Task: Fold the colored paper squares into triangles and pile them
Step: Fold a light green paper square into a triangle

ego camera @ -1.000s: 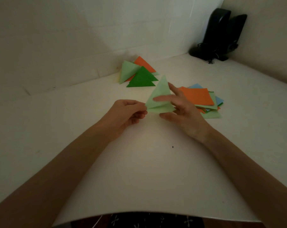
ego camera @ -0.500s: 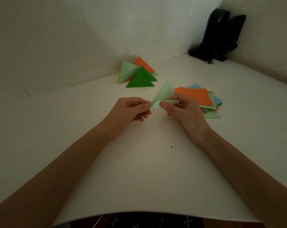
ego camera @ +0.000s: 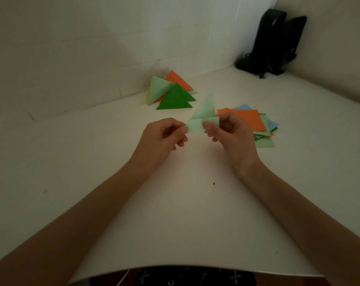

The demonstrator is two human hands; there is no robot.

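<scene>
- You hold the pale green paper (ego camera: 197, 125) just above the table (ego camera: 175, 213), between your two hands. It is partly folded: one pointed flap stands up toward the far wall (ego camera: 92, 48), and a narrower band lies across between your fingers.
- Your left hand (ego camera: 164, 137) pinches the paper's left end between thumb and curled fingers, apparently to anchor that corner so the sheet cannot swing.
- Your right hand (ego camera: 232, 135) pinches the right end, thumb on the near face. This grip probably presses the crease, so the step in hand is judged to be sharpening the fold.
- The pile of folded triangles (ego camera: 175, 98) lies beyond the paper, near the wall, with a dark green one in front and pale green and orange ones behind. It sits well apart from your hands, which leaves working room. The finished piece belongs there.
- The stack of flat squares (ego camera: 247, 120) sits just beside your right hand and partly behind it, orange uppermost, with blue and green edges fanned beneath. It is presumably placed there for an easy reach. Several squares remain, so the task is judged partway done.
- The table is pale, smooth and matte, with a rounded near edge and one small dark speck (ego camera: 213, 183) between your forearms.
- Plain pale walls meet in a corner at upper right, where two black speakers (ego camera: 272, 38) stand with a cable at their base. The light is dim.
</scene>
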